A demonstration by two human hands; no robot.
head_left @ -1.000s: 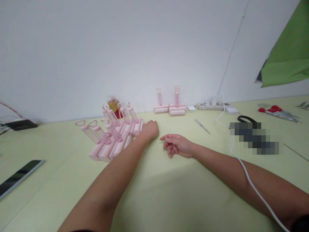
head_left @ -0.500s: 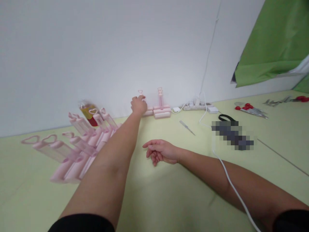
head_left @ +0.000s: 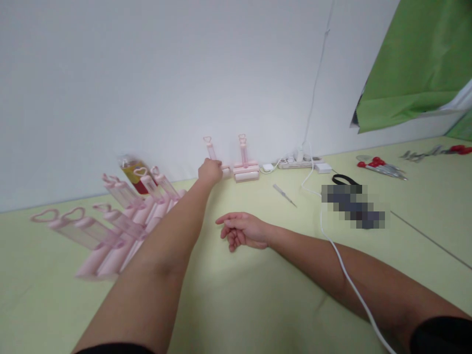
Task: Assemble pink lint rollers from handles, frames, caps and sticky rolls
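Observation:
At the foot of the wall, my left hand (head_left: 210, 171) is closed round the lower part of a pink lint roller (head_left: 210, 149). Its heart-shaped loop and clear handle stick up above my fingers; my hand covers much of its head. Just to the right, more pink lint rollers (head_left: 246, 169) stand together against the wall, handles up. My right hand (head_left: 245, 230) is over the middle of the table, its fingers loosely curled and apart, with nothing in them. Beside my left forearm are several other pink lint rollers (head_left: 114, 223) in rows, partly hidden by that arm.
A yellow and red packet (head_left: 137, 174) lies behind the left rows. Right of centre are a small screwdriver-like tool (head_left: 284, 195), a power strip (head_left: 300, 163) and a white cable (head_left: 348, 275) crossing my right forearm. Red-handled tools (head_left: 381, 167) lie at far right, beyond a blurred-out dark object (head_left: 354, 204).
My left hand has come down from near the loop to the lower part of the lint roller, and its fingers have closed. My right hand has barely moved.

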